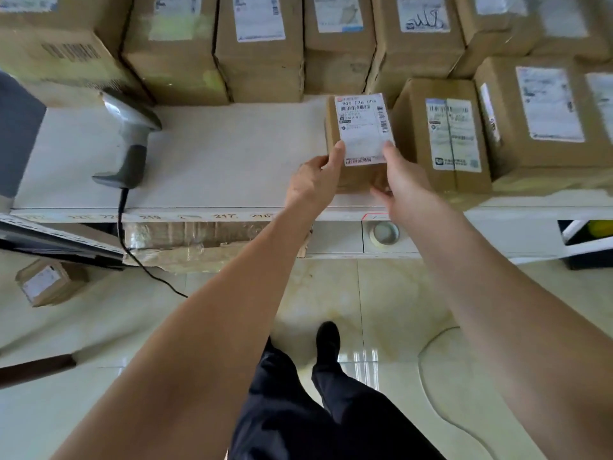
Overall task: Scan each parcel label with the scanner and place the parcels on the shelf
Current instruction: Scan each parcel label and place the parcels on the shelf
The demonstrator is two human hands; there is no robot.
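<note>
Head view shows the left hand (315, 180) and right hand (403, 180) pinching a small parcel (360, 141) by its near corners on the shelf (215, 154). The parcel may tip against the right-hand box (444, 134), and the scanner (129, 141) lies well left, unused

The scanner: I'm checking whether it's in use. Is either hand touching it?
Apart. The head view shows the scanner lying alone on the shelf, while the left hand and right hand hold the small parcel.

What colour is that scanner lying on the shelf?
The scanner is grey with a black cord, seen in the head view.
</note>
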